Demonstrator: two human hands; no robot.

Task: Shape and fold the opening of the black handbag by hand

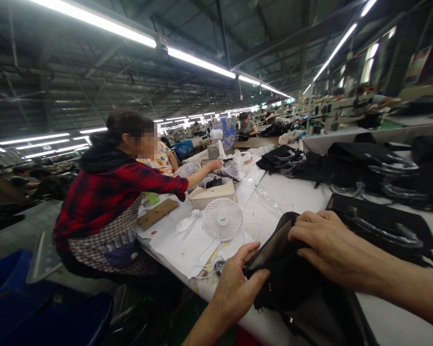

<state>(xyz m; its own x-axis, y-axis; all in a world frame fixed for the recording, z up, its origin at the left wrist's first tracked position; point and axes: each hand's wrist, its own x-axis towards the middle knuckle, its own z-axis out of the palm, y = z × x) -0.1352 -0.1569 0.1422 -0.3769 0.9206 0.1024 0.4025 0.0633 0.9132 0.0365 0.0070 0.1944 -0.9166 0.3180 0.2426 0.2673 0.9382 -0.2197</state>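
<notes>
A black bag (292, 283) with a grey-brown lining lies tilted at the front edge of the white table. My left hand (240, 278) grips the bag's near left edge, its thumb on the black outside. Across the bag's upper rim, my right hand (321, 240) has its fingers curled over the edge, with the fingertips partly hidden. Small gold-coloured metal parts show on the bag's side. Just beyond my hands stands a small white fan (222, 219).
A person in a red checked shirt (104, 197) reaches over the table from the left, near a cream box (212, 194). Black bags (382, 226) with plastic-wrapped handles lie at the right. White paper (184, 240) covers the table's left edge. Blue bins (75, 312) stand lower left.
</notes>
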